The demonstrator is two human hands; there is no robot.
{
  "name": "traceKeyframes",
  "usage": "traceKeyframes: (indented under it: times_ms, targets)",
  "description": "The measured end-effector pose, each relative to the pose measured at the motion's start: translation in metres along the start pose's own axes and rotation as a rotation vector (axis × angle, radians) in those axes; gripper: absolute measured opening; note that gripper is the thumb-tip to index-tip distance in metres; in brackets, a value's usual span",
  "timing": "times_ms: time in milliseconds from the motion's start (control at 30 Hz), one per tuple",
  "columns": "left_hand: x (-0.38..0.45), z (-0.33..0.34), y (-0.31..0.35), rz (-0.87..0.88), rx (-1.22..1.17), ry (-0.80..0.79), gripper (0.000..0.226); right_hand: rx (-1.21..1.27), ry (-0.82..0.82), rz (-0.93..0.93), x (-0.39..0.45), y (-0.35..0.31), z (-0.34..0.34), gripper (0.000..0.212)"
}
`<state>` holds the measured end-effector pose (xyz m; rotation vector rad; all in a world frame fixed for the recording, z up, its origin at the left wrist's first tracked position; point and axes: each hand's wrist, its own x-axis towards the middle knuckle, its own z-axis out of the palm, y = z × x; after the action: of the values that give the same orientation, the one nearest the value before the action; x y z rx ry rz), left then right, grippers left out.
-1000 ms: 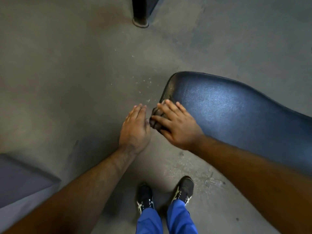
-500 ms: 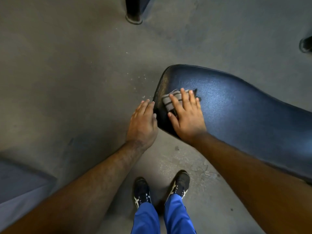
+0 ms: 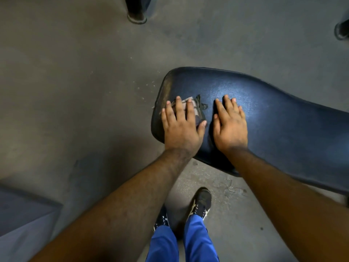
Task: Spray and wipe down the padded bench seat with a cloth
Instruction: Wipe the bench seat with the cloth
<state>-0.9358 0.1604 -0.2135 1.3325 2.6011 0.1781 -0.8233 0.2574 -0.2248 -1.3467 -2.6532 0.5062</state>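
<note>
From the head camera, looking straight down, a dark blue padded bench seat (image 3: 264,114) runs from the middle of the picture out to the right edge, its rounded end pointing left over a grey concrete floor (image 3: 75,91). The left hand (image 3: 181,127) lies flat near that rounded end, fingers straight and slightly spread, pressing a striped cloth (image 3: 195,108) against the padding; the cloth is mostly covered by the fingers (only its far edge and a dark frayed corner show beyond them). The right hand (image 3: 229,125) rests palm-down on the bare seat just beside the left one, fingers straight and close together, holding nothing. The two hands sit side by side, apart, with a strip of blue padding between them. A sheen of light falls on the seat just beyond the right hand. Below, between the forearms, stand two dark laced shoes (image 3: 201,203) with blue trouser legs (image 3: 198,241) above them. A dark post foot (image 3: 137,16) stands on the floor at the top, and a grey-blue slab (image 3: 24,214) fills the lower left corner.
</note>
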Motion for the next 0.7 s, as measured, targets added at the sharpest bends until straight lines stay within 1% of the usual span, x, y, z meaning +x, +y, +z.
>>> traceKeyframes:
  times_ms: [100,133,200,233,333,367,400,433,533,567,600,633,700]
  targets:
    - [0.016,-0.001,-0.016,0.010,0.019,0.051,0.070,-0.005,0.014,0.006,0.001,-0.001,-0.002,0.051]
    - [0.024,-0.003,-0.021,-0.011,0.010,0.060,0.069,-0.014,0.016,0.010,0.001,0.000,-0.003,0.051]
    - [0.026,-0.006,-0.023,-0.046,0.025,0.038,0.070,-0.021,0.012,0.010,0.000,-0.001,-0.002,0.051]
    - [0.017,-0.006,-0.022,-0.010,0.054,0.027,0.070,-0.019,0.011,0.010,-0.001,-0.002,-0.002,0.051]
    - [-0.028,-0.004,-0.028,0.233,0.109,-0.021,0.068,-0.005,-0.007,0.014,-0.001,-0.005,-0.004,0.051]
    - [-0.034,-0.003,-0.037,0.289,0.113,-0.032,0.067,-0.008,-0.010,0.016,-0.001,-0.003,-0.004,0.051]
    - [-0.030,-0.002,-0.046,0.301,0.113,-0.029,0.066,-0.013,-0.012,0.016,0.000,-0.003,-0.004,0.052]
    - [-0.021,-0.001,-0.050,0.249,0.100,-0.012,0.066,-0.021,-0.012,0.015,0.000,-0.003,-0.003,0.052]
    - [0.008,-0.001,-0.028,-0.128,0.053,0.047,0.068,-0.039,-0.003,0.008,0.002,-0.004,0.001,0.052]
    - [0.003,0.000,-0.016,-0.159,0.058,0.047,0.069,-0.038,0.000,0.006,0.001,-0.004,0.001,0.052]
    - [-0.009,0.002,-0.007,-0.098,0.074,0.032,0.069,-0.032,0.001,0.005,0.002,-0.006,0.000,0.052]
    - [-0.024,0.002,-0.005,0.006,0.098,0.014,0.069,-0.024,-0.005,0.003,0.002,-0.007,-0.002,0.051]
    - [-0.038,0.000,-0.019,0.191,0.116,-0.035,0.067,-0.014,-0.024,0.002,0.002,-0.004,-0.005,0.051]
